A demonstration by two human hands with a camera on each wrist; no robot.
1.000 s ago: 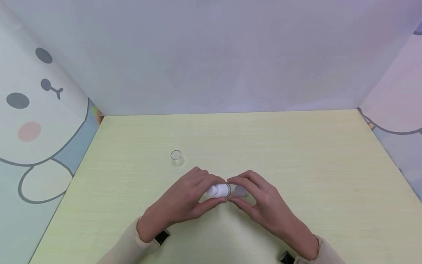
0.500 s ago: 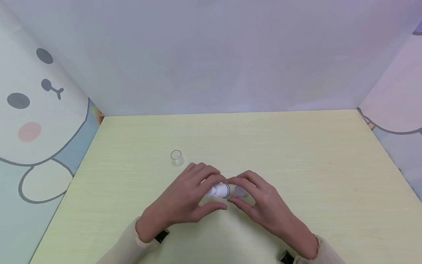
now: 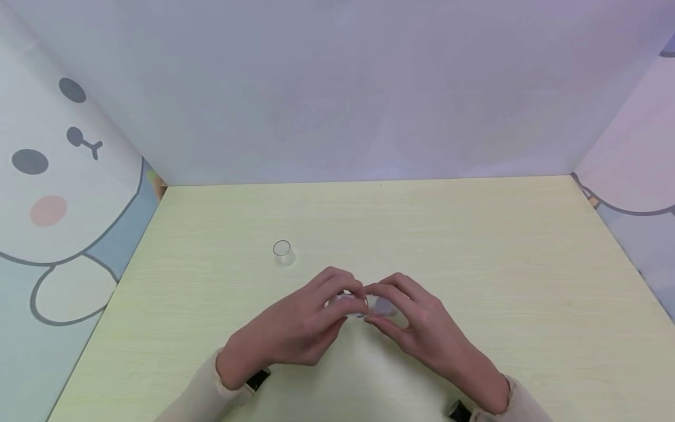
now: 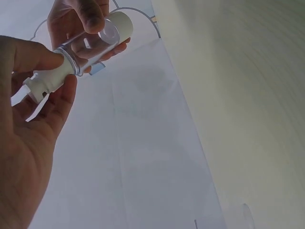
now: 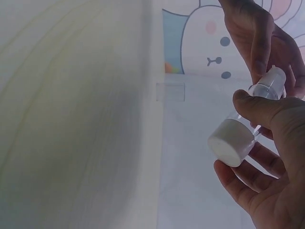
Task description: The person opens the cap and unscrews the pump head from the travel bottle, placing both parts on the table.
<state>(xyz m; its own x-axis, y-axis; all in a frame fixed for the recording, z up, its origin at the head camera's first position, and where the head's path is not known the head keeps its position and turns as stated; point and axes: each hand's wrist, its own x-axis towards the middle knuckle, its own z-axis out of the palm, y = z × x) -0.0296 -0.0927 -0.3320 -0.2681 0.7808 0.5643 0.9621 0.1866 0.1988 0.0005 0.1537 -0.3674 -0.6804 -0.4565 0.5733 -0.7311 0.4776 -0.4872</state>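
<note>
A small clear pump bottle (image 4: 88,50) with a white base (image 5: 232,143) lies on its side between my two hands above the table. My left hand (image 3: 295,328) pinches its white pump top (image 4: 55,76) between thumb and fingers, right behind the clear rim. From the other end, my right hand (image 3: 422,322) grips the clear body with the thumb on its side, fingers around it near the base. In the head view the left fingers cover most of the pump top. A short clear cap (image 3: 285,254) stands upright on the table, beyond the left hand.
Both hands are over the front half of a pale wooden table (image 3: 474,246). A plain white panel (image 3: 337,88) rises at the back edge. Side panels with cartoon animal prints (image 3: 79,199) border the left and right. Each wrist wears a small black device (image 3: 258,379).
My left fingers loosened from the pump top, the thumb dropping away, then closed on it again with the hand turned. The right hand and the clear cap stayed in place.
</note>
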